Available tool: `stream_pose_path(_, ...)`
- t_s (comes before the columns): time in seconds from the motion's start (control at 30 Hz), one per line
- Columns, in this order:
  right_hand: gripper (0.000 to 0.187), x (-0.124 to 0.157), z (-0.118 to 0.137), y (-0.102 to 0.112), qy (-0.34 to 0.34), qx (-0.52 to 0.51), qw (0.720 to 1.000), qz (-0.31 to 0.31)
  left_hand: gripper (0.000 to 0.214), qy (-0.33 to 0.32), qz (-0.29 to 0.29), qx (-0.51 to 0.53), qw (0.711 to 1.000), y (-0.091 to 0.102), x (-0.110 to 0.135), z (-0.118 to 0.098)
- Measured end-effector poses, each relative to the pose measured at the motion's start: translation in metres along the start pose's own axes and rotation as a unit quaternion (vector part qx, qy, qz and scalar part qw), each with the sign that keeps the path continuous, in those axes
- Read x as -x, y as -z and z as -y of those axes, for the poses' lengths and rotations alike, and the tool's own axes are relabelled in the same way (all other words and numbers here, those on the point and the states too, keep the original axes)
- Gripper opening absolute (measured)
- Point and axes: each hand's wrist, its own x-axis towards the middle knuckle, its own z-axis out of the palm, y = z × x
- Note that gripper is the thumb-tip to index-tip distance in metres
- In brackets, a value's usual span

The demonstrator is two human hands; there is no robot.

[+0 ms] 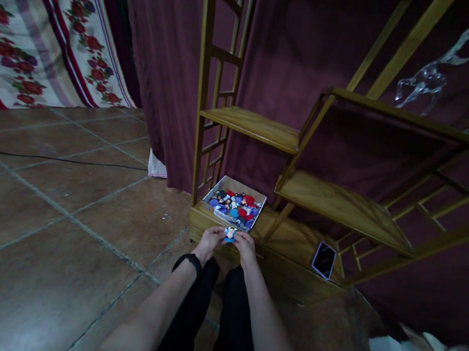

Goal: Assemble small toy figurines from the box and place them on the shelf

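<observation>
Between my two hands is a small blue and white figurine [230, 235], pinched from both sides. My left hand [208, 241], with a dark band at the wrist, grips its left side. From the other side my right hand [245, 245] closes on its right edge. The figurine's finer details are too small to make out. Just beyond the hands, an open cardboard box [225, 183] rests on the low wooden shelf, filled with several small red, blue and dark figures and round pieces.
A wooden display rack [251, 125] rises in front, its shelves stepped. A phone or tablet [324, 259] lies on the low shelf to the right. A clear horse figurine [427, 81] stands on the upper shelf. A thin black cable [50, 158] crosses the tiled floor.
</observation>
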Motion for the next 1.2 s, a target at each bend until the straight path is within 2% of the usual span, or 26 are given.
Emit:
stream_pose_path(0.4,0.017,-0.0052,-0.0046,0.0033,-0.003,-0.005,1.0,-0.017,0.01,0.006,0.003,-0.005,1.0,-0.001,-0.0031,0.0021)
stream_pose_path(0.7,0.014,-0.0041,-0.0023,0.0021,-0.015,-0.019,1.0,-0.005,0.016,-0.002,-0.005,0.007,1.0,-0.0002,-0.0033,0.0027)
stream_pose_path(1.2,0.011,-0.009,-0.0061,0.0035,-0.026,-0.035,0.999,-0.025,0.022,-0.013,0.003,0.002,1.0,0.0015,-0.0055,0.0048)
